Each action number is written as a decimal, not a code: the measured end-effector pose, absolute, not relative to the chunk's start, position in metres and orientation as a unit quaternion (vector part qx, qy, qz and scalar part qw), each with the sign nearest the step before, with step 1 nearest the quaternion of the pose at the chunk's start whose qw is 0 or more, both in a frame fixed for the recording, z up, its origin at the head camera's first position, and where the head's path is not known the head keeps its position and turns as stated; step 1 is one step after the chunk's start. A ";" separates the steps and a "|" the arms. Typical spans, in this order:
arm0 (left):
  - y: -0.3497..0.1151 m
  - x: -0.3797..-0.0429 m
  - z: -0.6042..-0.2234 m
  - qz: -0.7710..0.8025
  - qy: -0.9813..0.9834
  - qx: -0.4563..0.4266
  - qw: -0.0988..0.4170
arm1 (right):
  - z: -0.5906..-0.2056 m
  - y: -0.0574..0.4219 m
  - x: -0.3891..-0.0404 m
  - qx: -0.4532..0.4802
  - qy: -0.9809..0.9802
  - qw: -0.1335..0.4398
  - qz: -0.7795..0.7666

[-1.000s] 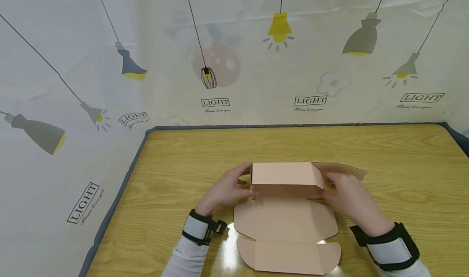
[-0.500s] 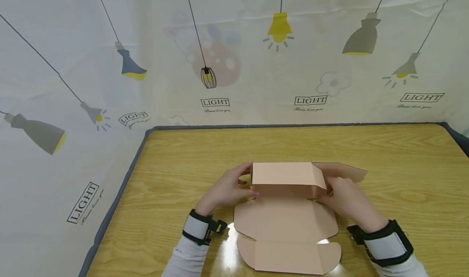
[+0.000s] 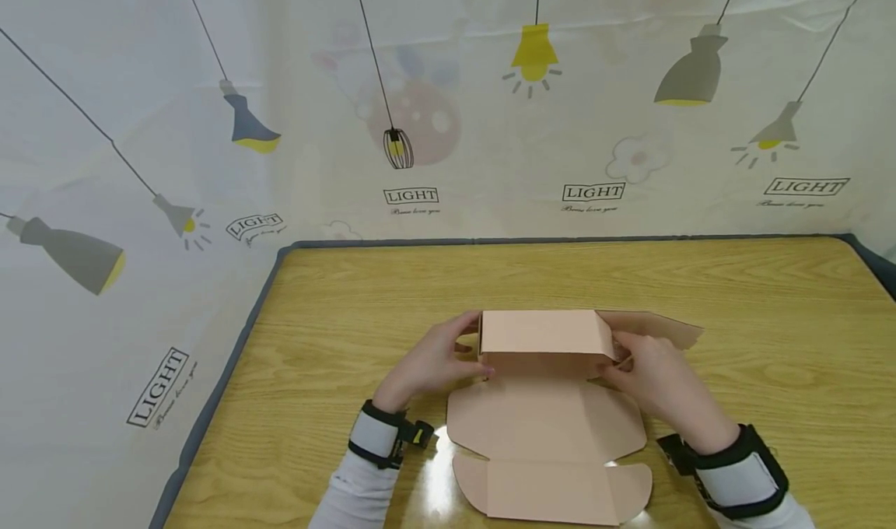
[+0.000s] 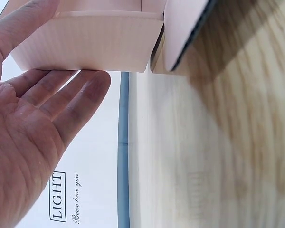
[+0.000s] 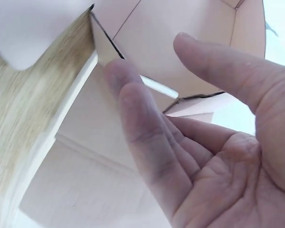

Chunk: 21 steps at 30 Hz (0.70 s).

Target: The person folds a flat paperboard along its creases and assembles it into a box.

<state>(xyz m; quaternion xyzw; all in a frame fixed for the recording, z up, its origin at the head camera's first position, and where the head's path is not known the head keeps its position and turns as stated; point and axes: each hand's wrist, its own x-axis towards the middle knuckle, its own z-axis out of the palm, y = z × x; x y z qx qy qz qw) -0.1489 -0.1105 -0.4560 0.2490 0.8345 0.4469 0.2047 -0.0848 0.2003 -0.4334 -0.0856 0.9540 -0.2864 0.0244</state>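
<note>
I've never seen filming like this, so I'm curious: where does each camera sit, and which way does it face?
Head: worn on the head, facing forward and down at the cardboard box, table and lamp-print sheet; left hand, right hand, wristbands and sleeves show.
Left wrist: worn there, looking past its palm and fingers at the box.
Right wrist: worn there, looking past that palm and fingers at the box.
Shared: both wrist views show box and table; head and left wrist share "LIGHT" lettering.

I read boxed "LIGHT" (image 3: 411, 195), "Beese love you" (image 4: 76, 198) beneath, on the sheet (image 3: 483, 148) behind and left of the table (image 3: 364, 296).
</note>
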 end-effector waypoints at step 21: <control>-0.109 -0.148 -0.455 0.429 0.843 0.256 0.200 | -0.435 0.189 -0.082 -0.104 0.951 -0.003 -0.293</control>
